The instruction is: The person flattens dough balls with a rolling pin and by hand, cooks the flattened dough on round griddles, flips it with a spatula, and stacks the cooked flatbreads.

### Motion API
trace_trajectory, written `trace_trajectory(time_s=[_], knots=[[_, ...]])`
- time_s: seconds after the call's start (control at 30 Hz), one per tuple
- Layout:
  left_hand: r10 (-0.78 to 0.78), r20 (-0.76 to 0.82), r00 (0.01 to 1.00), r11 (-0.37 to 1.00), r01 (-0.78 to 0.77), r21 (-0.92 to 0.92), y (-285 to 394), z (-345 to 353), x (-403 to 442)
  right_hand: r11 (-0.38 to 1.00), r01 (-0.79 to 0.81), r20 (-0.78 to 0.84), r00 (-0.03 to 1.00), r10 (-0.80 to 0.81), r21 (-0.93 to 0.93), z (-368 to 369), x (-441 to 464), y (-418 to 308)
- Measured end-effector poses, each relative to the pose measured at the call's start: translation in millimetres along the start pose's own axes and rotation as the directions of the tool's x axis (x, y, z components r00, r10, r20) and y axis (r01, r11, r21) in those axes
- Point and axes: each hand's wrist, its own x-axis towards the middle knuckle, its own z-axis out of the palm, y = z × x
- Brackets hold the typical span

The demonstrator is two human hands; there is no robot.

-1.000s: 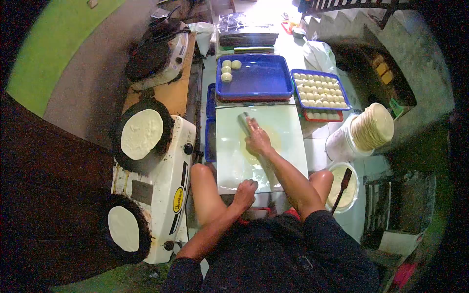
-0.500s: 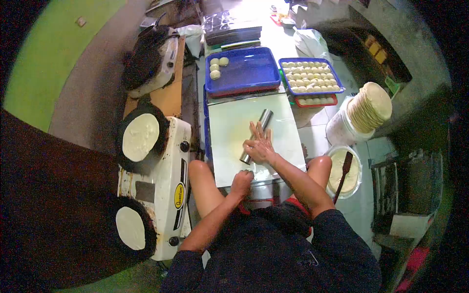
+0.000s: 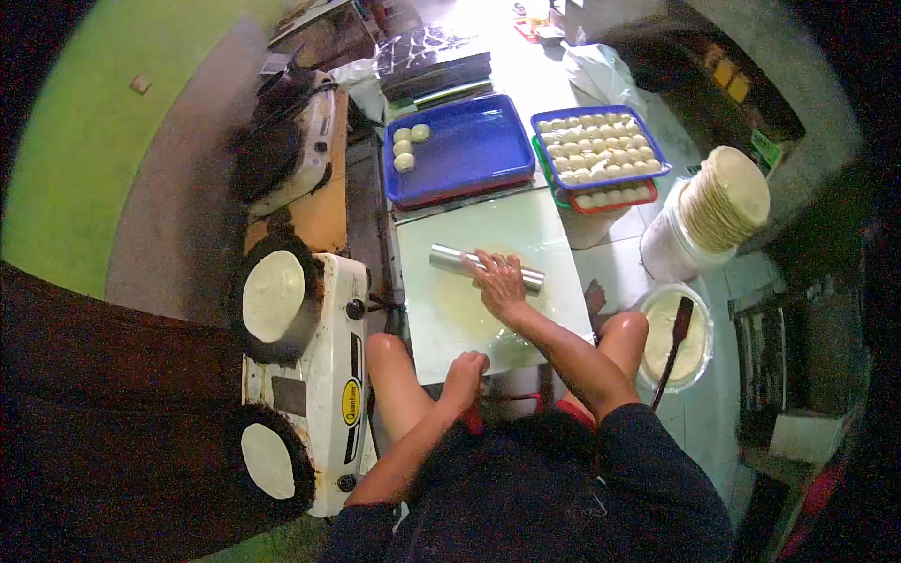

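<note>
My right hand (image 3: 502, 286) lies over a shiny metal rolling pin (image 3: 452, 258), with its fingers across the barrel. The pin rests slantwise on a white board (image 3: 424, 338). Beneath and in front of it spreads a thin, pale yellowish sheet of dough (image 3: 469, 314), whose outline is faint against the board. At the board's near edge my left hand (image 3: 464, 377) is closed, fingers curled in; whatever it may hold is hidden.
Beyond the board, a blue tray (image 3: 479, 150) carries several dough balls (image 3: 404, 147). Another blue tray (image 3: 664, 171) is filled with them. Flatbreads (image 3: 274, 296) lie on black pans over a white stove (image 3: 324, 403) at left. Right stand stacked flatbreads (image 3: 737, 192) and a batter tub (image 3: 706, 347) with a brown spatula (image 3: 679, 328).
My right hand has turned the rolling pin from a steep slant to a nearly crosswise one. My left hand stays closed near the front edge. The whole view has shifted slightly.
</note>
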Motion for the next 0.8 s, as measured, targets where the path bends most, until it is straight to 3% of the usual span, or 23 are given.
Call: trace_trajectory(time_s=[0.1,0.13,0.23,0.27,0.33,0.37,0.43,0.47,0.5,0.53,0.57,0.6,0.63,0.67,0.7,0.77,0.8], knots=[[0.098,-0.042,0.994,0.992,-0.094,0.083,-19.4,12.9,1.3,0.993,0.098,-0.170,0.982,-0.086,0.064,10.7,10.6,8.7],[-0.035,0.033,0.999,0.999,0.035,0.002,-13.1,7.1,-0.2,0.994,0.110,-0.184,0.977,-0.107,0.006,21.7,17.5,13.0],[0.130,-0.102,0.986,0.991,-0.128,0.033,-3.5,-10.7,17.2,0.986,0.168,-0.239,0.958,-0.160,0.013,37.3,55.7,15.2],[0.173,-0.053,0.984,0.983,-0.169,0.071,-6.6,-15.3,26.8,0.984,0.171,-0.217,0.963,-0.159,0.039,40.2,68.7,18.3],[0.329,-0.009,0.944,0.923,-0.319,0.217,-22.8,-17.9,68.2,0.988,0.148,-0.380,0.917,-0.119,0.047,4.8,86.4,24.3],[0.403,0.027,0.915,0.875,-0.394,0.281,-33.4,-20.1,90.6,0.990,0.129,-0.456,0.885,-0.092,0.051,-18.7,87.8,24.5],[0.356,0.195,0.914,0.809,-0.406,0.424,-47.9,-30.0,127.8,0.964,0.066,-0.456,0.888,0.061,0.258,-56.4,50.8,72.6],[0.310,0.211,0.927,0.812,-0.374,0.448,-51.8,-36.3,146.3,0.968,-0.051,-0.527,0.831,0.177,0.244,-85.0,19.3,100.3],[0.265,0.223,0.938,0.811,-0.342,0.474,-55.9,-42.2,165.1,0.898,-0.109,-0.481,0.814,0.326,0.425,-94.2,-21.0,138.3],[0.248,0.165,0.955,0.830,-0.297,0.472,-64.1,-42.3,181.8,0.878,-0.224,-0.528,0.726,0.439,0.422,-95.6,-71.1,173.6],[0.233,0.133,0.963,0.827,-0.269,0.494,-59.3,-41.7,189.7,0.902,-0.304,-0.549,0.717,0.429,0.307,-88.2,-133.6,221.5],[0.213,0.103,0.972,0.826,-0.235,0.513,-50.7,-37.5,191.1,0.740,-0.669,-0.320,0.687,0.652,0.071,-129.5,-179.7,211.9],[0.194,0.069,0.979,0.822,-0.201,0.532,-43.0,-33.2,191.2,0.601,-0.791,-0.232,0.567,0.790,0.116,-110.1,-245.4,237.9],[0.187,0.198,0.962,0.795,-0.267,0.544,-39.6,-25.4,185.9,0.474,-0.880,-0.254,0.464,0.848,-0.025,-81.4,-323.3,260.8],[0.227,0.271,0.935,0.773,-0.342,0.534,-37.5,-21.8,176.5,0.245,-0.970,-0.165,0.240,0.957,0.011,-87.7,-355.4,240.0],[0.219,0.152,0.964,0.791,-0.267,0.550,-44.3,-22.0,179.5,0.010,-0.990,-0.080,-0.001,0.997,0.141,-71.2,-416.8,211.3],[0.221,0.128,0.967,0.794,-0.254,0.552,-40.3,-20.1,179.4,-0.030,-0.985,-0.053,-0.040,0.998,0.170,-62.6,-435.0,204.9]])
